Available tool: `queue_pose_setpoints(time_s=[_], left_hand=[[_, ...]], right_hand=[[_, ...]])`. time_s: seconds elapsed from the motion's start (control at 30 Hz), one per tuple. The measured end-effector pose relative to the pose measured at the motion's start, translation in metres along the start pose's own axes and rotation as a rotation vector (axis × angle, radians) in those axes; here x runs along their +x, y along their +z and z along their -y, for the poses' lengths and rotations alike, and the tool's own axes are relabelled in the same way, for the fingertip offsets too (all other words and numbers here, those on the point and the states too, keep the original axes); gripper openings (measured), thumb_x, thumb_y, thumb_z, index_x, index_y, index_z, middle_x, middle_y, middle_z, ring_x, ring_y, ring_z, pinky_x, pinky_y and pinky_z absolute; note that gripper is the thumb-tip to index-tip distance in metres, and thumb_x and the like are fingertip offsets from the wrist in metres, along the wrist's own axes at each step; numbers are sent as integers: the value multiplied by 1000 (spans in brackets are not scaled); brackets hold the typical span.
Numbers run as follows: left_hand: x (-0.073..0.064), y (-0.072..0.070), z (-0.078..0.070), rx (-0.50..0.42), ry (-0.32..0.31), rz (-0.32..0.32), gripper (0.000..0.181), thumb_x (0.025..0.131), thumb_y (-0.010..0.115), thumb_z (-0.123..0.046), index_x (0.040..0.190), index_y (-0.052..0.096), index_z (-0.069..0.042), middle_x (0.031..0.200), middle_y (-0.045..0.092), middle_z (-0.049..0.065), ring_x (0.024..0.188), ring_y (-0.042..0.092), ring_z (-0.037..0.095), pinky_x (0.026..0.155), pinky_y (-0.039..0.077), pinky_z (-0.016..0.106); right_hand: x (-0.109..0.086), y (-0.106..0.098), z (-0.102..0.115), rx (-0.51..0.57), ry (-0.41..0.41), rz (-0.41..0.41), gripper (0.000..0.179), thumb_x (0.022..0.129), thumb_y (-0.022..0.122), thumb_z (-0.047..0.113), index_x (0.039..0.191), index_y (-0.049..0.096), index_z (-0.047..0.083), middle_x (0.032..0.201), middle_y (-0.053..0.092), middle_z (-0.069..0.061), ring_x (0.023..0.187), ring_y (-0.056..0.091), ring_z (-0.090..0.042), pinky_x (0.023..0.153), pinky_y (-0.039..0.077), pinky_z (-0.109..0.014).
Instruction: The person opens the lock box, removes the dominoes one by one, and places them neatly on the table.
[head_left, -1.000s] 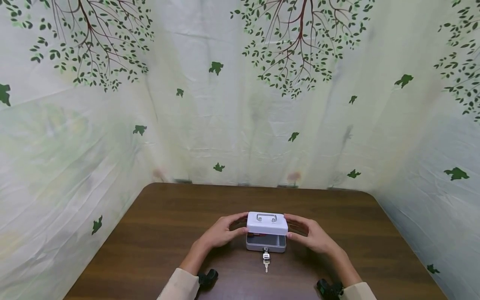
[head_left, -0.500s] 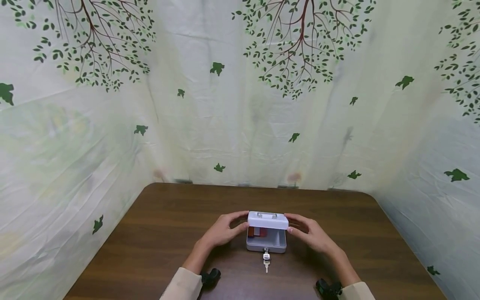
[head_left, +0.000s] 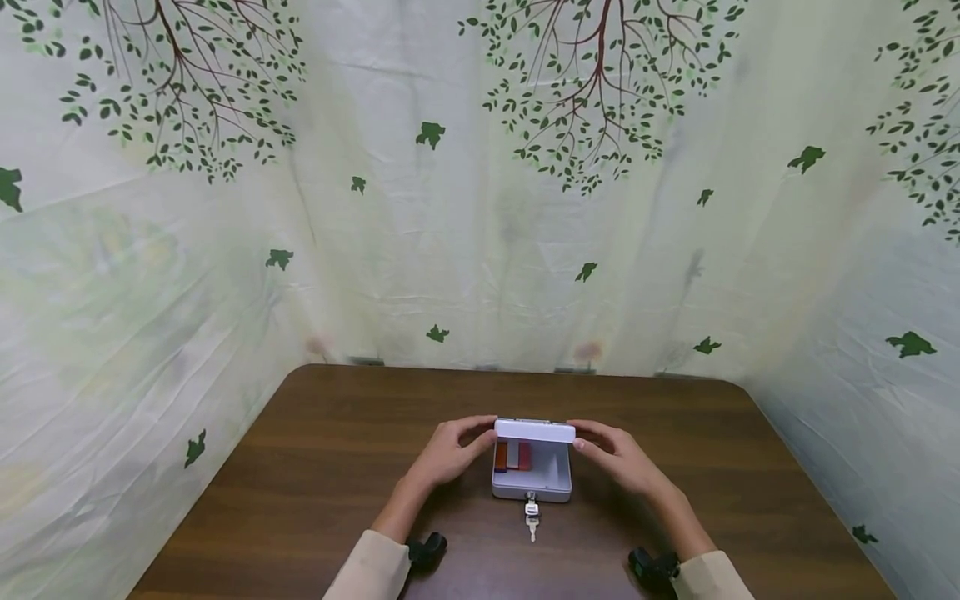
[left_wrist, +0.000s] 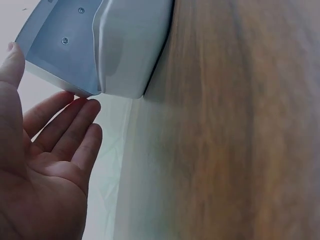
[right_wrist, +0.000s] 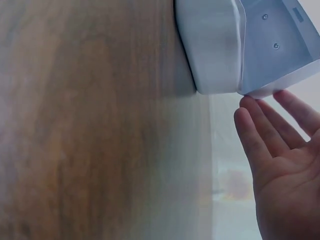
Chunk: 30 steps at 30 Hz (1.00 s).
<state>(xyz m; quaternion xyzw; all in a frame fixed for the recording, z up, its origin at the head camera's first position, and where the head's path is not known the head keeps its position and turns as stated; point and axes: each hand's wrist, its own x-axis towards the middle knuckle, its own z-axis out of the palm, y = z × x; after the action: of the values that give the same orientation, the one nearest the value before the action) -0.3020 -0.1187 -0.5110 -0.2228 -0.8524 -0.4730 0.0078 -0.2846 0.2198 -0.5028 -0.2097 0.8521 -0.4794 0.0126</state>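
A small white cash box [head_left: 551, 477] stands on the table with its hinged lid [head_left: 534, 431] raised. My left hand [head_left: 444, 452] holds the lid's left side, thumb at the front edge and fingers toward the back. On the opposite side my right hand [head_left: 624, 458] holds it in the same way. Both wrist views show the lid's grey inside, with fingertips against its side near the hinge. Red, orange and pale flat pieces [head_left: 513, 456] lie in the left part of the box. Keys [head_left: 532, 521] hang from the lock at its front.
The brown wooden table [head_left: 360, 400] has rounded far corners. Pale cloth [head_left: 480, 250] printed with leaves and branches hangs behind it and along both sides. Black wrist devices [head_left: 427, 552] sit by the cream sleeves [head_left: 371, 567].
Both hands have swung the lid further up and back, from partly raised to nearly upright. More of the inside and its coloured pieces shows. The box has stayed in place.
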Motion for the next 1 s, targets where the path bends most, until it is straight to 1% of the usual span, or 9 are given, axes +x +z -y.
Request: queue_pose_setpoints(time_s=[0.17,0.27,0.37,0.5,0.6,0.73,0.87,1.0], left_hand=[[3,2,1,-23,-8,-41,45,100,64,-50,134,70,-21,132,71,2,123,68,21,104,55,45],[5,3,1,-20,-17,-60,44,99,64,-51,131,72,-21,130,72,2,121,68,20,103,55,44],[7,4,0,-16,-31,-80,44,99,65,-51,129,73,-20,128,73,1,119,69,19,103,56,44],[11,6,0,-20,-58,-99,45,98,64,-55,125,75,-21,125,75,1,117,70,20,102,56,45],[14,6,-1,-31,-84,-97,47,98,62,-58,124,75,-21,124,75,1,117,70,20,103,56,46],[17,4,-3,-48,-118,-85,49,97,62,-61,121,76,-21,121,76,2,115,70,21,103,55,47],[19,0,-6,-45,-143,-74,51,96,61,-63,120,77,-21,120,76,2,114,70,22,103,55,49],[22,-1,-6,-27,-165,-75,53,95,59,-66,118,77,-22,117,77,0,112,69,21,100,56,48]], right_hand=[[5,1,-2,10,14,-11,43,103,63,34,140,62,12,135,68,-9,122,65,-23,99,55,-32],[6,2,-3,16,12,-18,42,104,61,33,139,63,10,135,68,-10,123,64,-26,100,54,-31],[7,2,-4,48,3,-17,41,105,60,31,139,63,7,133,69,-13,121,66,-30,99,55,-28],[9,4,-5,110,0,-14,41,106,58,28,138,62,2,130,69,-19,113,71,-35,98,58,-34],[11,5,-4,122,26,-29,42,107,57,30,137,62,2,129,69,-20,108,73,-34,97,59,-40],[14,6,-3,146,62,-51,43,107,57,32,136,62,0,127,70,-21,108,73,-33,98,58,-43],[18,7,-3,223,84,-66,45,107,57,29,135,61,-6,127,68,-25,112,70,-37,100,58,-42],[21,8,-2,279,128,-76,48,107,57,31,135,59,-7,129,66,-26,114,68,-35,101,57,-40]])
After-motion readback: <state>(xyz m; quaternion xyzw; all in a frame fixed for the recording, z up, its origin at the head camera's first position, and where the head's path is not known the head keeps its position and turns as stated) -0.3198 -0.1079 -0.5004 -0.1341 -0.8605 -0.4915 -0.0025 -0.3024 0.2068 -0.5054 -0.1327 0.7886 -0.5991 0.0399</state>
